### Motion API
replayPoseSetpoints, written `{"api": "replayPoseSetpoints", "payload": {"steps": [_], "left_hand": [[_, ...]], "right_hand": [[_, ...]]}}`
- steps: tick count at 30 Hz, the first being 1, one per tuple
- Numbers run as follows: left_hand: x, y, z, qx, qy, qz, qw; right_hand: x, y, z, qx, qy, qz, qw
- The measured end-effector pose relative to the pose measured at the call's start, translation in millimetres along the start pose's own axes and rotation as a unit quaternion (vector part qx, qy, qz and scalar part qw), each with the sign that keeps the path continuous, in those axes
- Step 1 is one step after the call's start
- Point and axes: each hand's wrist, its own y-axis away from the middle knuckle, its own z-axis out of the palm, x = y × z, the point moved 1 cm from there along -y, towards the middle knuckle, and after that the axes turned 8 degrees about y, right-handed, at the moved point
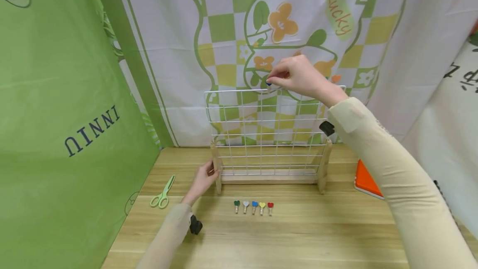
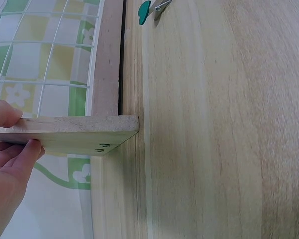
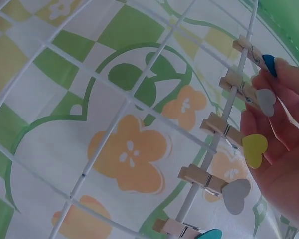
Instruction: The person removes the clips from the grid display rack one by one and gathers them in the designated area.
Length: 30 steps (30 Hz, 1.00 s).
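Note:
A white wire grid rack stands upright on a wooden base (image 1: 269, 177). My left hand (image 1: 201, 181) grips the left wooden upright (image 2: 79, 124) of the rack, thumb on one side and fingers on the other. Up at the top wire, my right hand (image 1: 298, 76) pinches a small clothespin with a blue heart (image 3: 269, 64), whose jaws sit on that wire. Along the same wire in the right wrist view are clothespins with a whitish heart (image 3: 265, 101), a yellow heart (image 3: 254, 150), a grey heart (image 3: 236, 196) and a teal heart (image 3: 210, 234).
Several heart clothespins lie in a row before the rack, from a green one (image 1: 237, 206) to a red one (image 1: 270, 207). Green scissors (image 1: 162, 194) lie to the left. An orange object (image 1: 367, 181) is at the right, partly behind my forearm. A patterned curtain (image 1: 220, 28) hangs behind.

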Motion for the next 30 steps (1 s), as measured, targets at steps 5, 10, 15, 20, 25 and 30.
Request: {"api": "replayPoseSetpoints", "payload": {"steps": [5, 10, 15, 20, 25, 30], "left_hand": [[1.0, -0.1, -0.7, 0.001, 0.001, 0.002, 1.0], [-0.4, 0.0, -0.2, 0.006, 0.0, 0.002, 1.0], [-0.9, -0.8, 1.8, 0.011, 0.006, 0.003, 0.9999], [-0.2, -1.2, 3.6, 0.017, 0.01, 0.001, 0.9998], [-0.2, -0.6, 1.6, 0.012, 0.007, 0.002, 0.9999], [-1.1, 0.0, -0.6, 0.004, 0.019, 0.001, 0.9998]], "right_hand": [[-4.5, -0.5, -1.2, 0.003, 0.0, 0.009, 1.0], [-8.8, -0.1, -0.5, 0.007, 0.002, 0.022, 1.0], [-11.1, 1.8, 1.4, 0.026, 0.0, 0.028, 0.999], [-11.4, 4.3, 1.5, 0.058, -0.009, 0.023, 0.998], [-13.9, 6.7, -5.0, 0.094, -0.01, 0.024, 0.995], [-21.2, 15.8, -13.7, 0.091, -0.019, 0.028, 0.995]]}}
